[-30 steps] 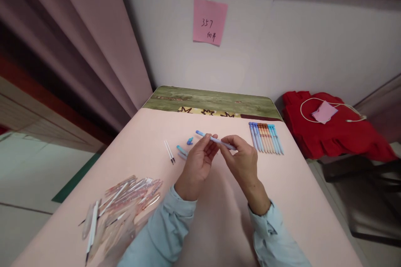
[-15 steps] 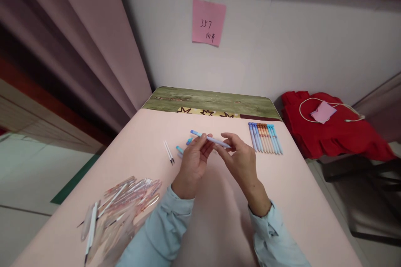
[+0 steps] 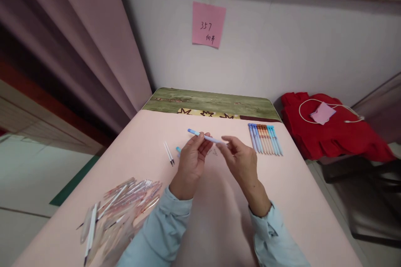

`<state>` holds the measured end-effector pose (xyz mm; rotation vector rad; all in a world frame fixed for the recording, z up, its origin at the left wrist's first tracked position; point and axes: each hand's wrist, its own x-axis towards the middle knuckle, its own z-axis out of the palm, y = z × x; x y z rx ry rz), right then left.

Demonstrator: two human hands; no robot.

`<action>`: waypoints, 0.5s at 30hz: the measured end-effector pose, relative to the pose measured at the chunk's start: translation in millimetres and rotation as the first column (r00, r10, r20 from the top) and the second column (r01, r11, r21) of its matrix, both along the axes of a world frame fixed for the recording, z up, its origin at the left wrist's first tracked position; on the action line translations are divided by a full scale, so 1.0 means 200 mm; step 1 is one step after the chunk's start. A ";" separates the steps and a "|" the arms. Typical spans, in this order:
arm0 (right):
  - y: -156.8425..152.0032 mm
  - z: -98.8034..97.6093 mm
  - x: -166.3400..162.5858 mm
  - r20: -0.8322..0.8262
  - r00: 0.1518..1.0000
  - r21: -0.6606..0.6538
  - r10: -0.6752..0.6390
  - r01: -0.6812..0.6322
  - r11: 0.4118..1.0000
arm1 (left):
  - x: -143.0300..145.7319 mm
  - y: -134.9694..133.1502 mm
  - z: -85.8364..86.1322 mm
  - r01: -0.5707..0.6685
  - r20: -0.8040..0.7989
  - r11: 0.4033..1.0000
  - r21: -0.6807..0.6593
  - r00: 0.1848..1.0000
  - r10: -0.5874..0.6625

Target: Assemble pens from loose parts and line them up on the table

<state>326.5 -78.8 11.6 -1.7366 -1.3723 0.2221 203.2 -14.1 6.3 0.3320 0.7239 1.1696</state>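
Note:
A light blue pen [image 3: 205, 137] is held level above the pink table [image 3: 291, 192]. My left hand [image 3: 191, 162] pinches its middle. At the pen's right end my right hand [image 3: 241, 162] holds it with the fingertips. Just left of my left hand a small blue pen part [image 3: 178, 149] peeks out on the table. Two thin white refills [image 3: 168, 152] lie a little further left.
A neat row of blue and orange pens [image 3: 265, 138] lies at the back right. A heap of clear plastic wrappers and refills [image 3: 120, 206] sits at the front left. A red cloth with a white cable [image 3: 332, 123] rests on a chair right of the table.
Both hands and the pen have drifted slightly left. The small blue cap that lay beside the left hand is now hidden behind it.

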 end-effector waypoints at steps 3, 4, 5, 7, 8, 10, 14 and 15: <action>0.01 0.00 -0.02 -0.054 0.997 0.059 0.056 -0.053 0.997 | -0.02 0.02 -0.01 -0.020 0.014 1.000 -0.010 1.000 0.020; 0.01 0.00 -0.02 -0.053 0.997 0.074 0.058 -0.054 0.996 | -0.02 0.03 -0.01 -0.022 0.017 1.000 -0.010 1.000 0.023; 0.01 0.00 -0.02 -0.046 0.998 0.084 0.048 -0.044 0.996 | -0.02 0.03 -0.01 -0.022 0.020 1.000 -0.004 1.000 0.022; 0.01 0.00 -0.02 -0.028 1.000 0.081 0.012 -0.010 0.997 | -0.02 0.02 0.00 -0.014 0.024 1.000 0.012 1.000 0.014; 0.01 0.00 -0.01 -0.018 1.000 0.065 -0.004 0.005 0.998 | -0.01 0.02 0.00 -0.006 0.023 1.000 0.017 1.000 0.005; 0.00 0.00 0.01 0.006 1.000 0.011 -0.029 0.028 1.000 | 0.00 0.00 0.01 0.014 0.019 1.000 0.015 1.000 -0.014; -0.01 0.00 0.02 0.031 0.999 -0.065 -0.029 0.031 0.997 | 0.00 -0.01 0.01 0.039 0.016 0.999 0.011 0.999 -0.039; -0.01 0.01 0.01 0.025 0.999 -0.065 -0.022 0.023 0.998 | -0.01 -0.01 0.02 0.045 0.015 0.999 0.017 0.999 -0.046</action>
